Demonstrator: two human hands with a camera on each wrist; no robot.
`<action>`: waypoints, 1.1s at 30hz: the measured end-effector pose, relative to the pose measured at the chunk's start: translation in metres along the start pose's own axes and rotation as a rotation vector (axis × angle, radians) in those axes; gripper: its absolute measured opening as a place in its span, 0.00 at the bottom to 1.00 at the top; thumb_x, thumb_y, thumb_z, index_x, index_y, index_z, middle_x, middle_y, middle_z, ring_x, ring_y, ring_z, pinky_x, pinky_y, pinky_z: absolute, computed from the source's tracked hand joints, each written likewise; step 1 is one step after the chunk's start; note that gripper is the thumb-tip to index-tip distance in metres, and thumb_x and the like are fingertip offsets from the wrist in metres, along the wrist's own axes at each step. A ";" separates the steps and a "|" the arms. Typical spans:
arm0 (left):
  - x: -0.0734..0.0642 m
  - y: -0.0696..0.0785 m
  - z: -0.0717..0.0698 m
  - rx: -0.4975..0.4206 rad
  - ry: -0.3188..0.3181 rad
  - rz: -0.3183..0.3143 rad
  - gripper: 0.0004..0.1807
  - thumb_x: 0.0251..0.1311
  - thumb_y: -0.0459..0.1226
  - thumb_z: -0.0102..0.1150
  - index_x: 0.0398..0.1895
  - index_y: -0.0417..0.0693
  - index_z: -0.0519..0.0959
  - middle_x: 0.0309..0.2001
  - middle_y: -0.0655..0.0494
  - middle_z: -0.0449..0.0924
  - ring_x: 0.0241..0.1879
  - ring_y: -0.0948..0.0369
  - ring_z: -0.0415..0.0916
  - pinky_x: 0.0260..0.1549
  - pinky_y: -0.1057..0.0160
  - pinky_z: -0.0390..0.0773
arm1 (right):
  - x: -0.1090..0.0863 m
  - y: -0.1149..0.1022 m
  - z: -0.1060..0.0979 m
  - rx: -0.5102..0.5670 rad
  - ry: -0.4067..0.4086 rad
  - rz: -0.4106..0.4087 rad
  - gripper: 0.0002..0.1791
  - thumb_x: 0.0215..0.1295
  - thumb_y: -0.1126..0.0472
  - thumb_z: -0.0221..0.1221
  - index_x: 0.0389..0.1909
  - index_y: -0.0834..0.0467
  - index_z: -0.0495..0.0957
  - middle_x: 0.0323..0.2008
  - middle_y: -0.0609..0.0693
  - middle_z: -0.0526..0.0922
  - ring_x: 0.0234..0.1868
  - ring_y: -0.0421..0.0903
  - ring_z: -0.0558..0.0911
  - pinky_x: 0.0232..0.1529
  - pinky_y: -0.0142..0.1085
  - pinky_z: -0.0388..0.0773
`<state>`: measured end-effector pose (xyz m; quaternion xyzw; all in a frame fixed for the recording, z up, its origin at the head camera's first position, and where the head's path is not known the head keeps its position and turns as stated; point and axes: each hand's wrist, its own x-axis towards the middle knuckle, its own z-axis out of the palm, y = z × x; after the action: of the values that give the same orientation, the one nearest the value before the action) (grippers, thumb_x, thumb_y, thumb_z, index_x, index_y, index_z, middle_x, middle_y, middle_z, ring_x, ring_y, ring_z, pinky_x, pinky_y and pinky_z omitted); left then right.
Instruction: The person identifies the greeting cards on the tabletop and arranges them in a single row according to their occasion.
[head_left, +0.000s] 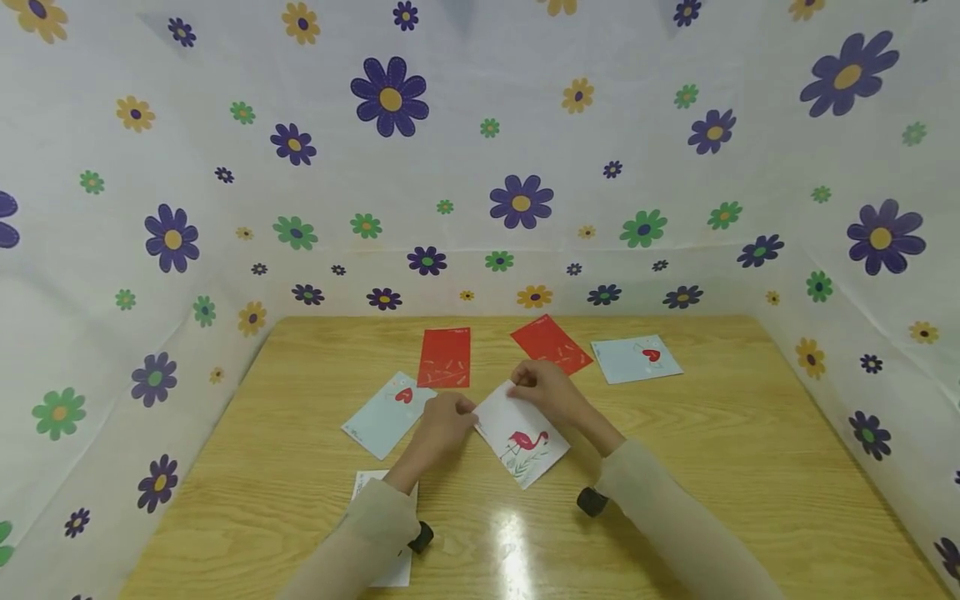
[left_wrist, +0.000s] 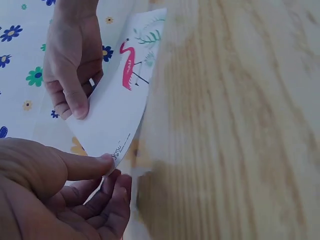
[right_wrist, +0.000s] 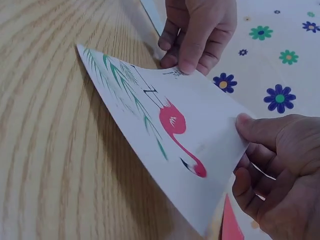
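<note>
A white card printed with a pink flamingo and green leaves (head_left: 522,433) is held just above the wooden table, between both hands. The left hand (head_left: 444,427) pinches its left corner, beside some small printed writing. At the far corner, the right hand (head_left: 551,390) pinches the card between thumb and fingers. In the right wrist view the flamingo card (right_wrist: 200,120) bows slightly between the two grips. The left wrist view shows the left thumb (left_wrist: 85,166) on the printed face, with fingers behind.
Two red cards (head_left: 444,358) lie at the back. One pale blue card with a red heart (head_left: 386,417) lies left of the hands, another pale blue card (head_left: 637,360) back right. A white card (head_left: 393,575) lies partly under the left forearm. Flowered cloth (head_left: 465,125) surrounds the table.
</note>
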<state>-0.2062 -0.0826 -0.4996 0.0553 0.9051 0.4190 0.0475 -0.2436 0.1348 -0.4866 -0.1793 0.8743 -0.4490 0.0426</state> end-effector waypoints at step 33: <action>-0.035 0.025 -0.073 -0.105 -0.020 -0.021 0.06 0.67 0.35 0.68 0.44 0.44 0.86 0.37 0.55 0.86 0.36 0.56 0.85 0.40 0.58 0.85 | -0.046 -0.052 0.003 0.288 0.082 0.053 0.11 0.66 0.66 0.69 0.46 0.67 0.84 0.28 0.53 0.85 0.24 0.49 0.82 0.27 0.36 0.84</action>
<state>-0.1794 -0.1266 -0.4319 0.0473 0.8820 0.4645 0.0640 -0.1855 0.1214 -0.4504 -0.1296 0.8064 -0.5754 0.0439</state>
